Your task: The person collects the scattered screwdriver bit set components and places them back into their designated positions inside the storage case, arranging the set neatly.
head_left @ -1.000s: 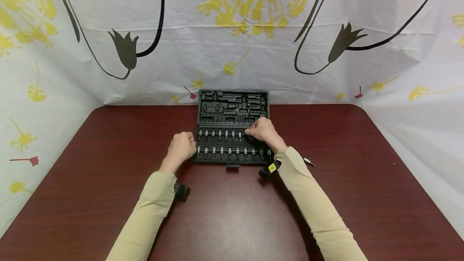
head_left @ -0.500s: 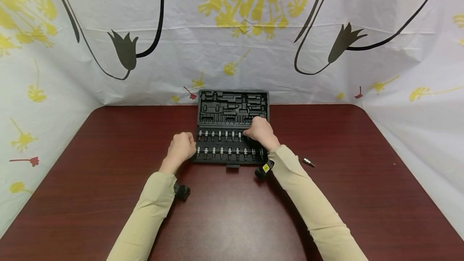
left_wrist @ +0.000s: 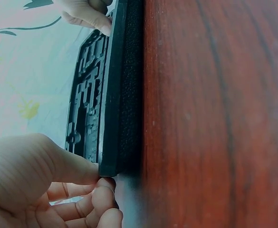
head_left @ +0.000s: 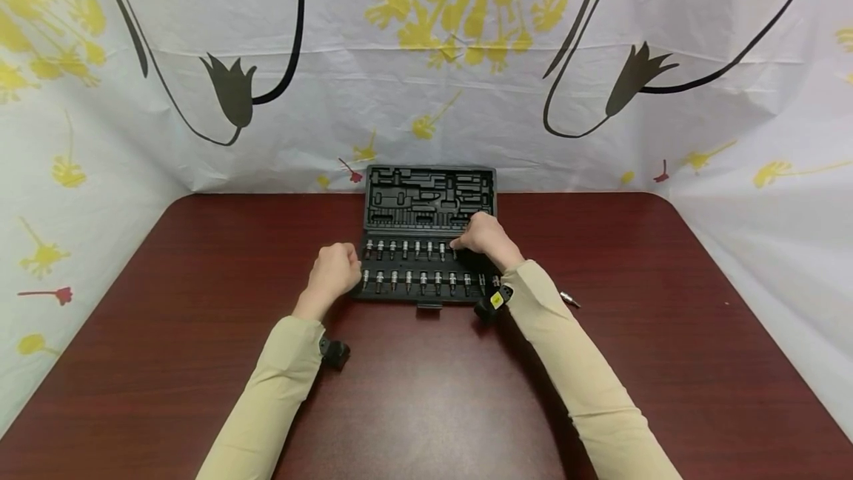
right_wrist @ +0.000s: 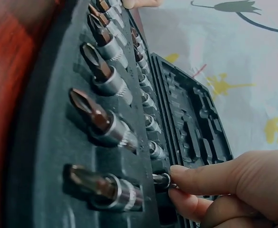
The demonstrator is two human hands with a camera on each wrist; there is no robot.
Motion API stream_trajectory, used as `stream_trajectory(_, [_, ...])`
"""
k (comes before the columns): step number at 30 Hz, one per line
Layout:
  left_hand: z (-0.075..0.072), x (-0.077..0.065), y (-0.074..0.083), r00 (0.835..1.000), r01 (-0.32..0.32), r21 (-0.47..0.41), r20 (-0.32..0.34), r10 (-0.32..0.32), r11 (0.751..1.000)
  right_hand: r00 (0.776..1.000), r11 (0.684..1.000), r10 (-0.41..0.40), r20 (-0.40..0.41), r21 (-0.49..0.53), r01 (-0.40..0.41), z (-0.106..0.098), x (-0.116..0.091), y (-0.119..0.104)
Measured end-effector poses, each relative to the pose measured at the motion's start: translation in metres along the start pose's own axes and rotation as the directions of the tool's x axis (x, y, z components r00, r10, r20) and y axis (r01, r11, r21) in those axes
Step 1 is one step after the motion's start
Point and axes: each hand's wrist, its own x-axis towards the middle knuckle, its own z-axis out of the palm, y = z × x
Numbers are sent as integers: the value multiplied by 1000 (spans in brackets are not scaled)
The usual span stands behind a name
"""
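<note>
An open black socket case (head_left: 426, 264) lies on the table, with two rows of silver bit sockets (head_left: 423, 281) in its base. At the case's left edge, my left hand (head_left: 335, 270) pinches the corner between thumb and fingers, as the left wrist view shows close up. My right hand (head_left: 485, 235) reaches over the right part of the back row. Its thumb and forefinger pinch a small bit socket (right_wrist: 161, 180) at the back row, beside the others seated there. The slots to the right of it are covered by the hand.
One loose bit socket (head_left: 569, 300) lies on the table just right of the right sleeve. The case's lid (head_left: 431, 198) stands raised at the back, its moulded recesses showing. Behind the table hangs a white patterned cloth (head_left: 426, 87).
My right hand shifted slightly left, then back right, staying over the back row. A bit socket now shows by its fingertips. The left hand keeps its place at the case.
</note>
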Motion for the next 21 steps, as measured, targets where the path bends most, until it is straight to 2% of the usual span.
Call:
stream_trajectory(11, [1,1,-2,1000,-18,-3,9,18,1000,1000,995,-3,-16,-103,1,-4,0,2])
stream_trajectory(18, [-1,1,0,1000,5,2,17,-5,1000,998,984,19,61,-179,-8,-11,12,2])
stream_trajectory(21, [0,1,1,1000,10,5,18,-10,1000,997,978,42,70,-205,-27,-13,15,1])
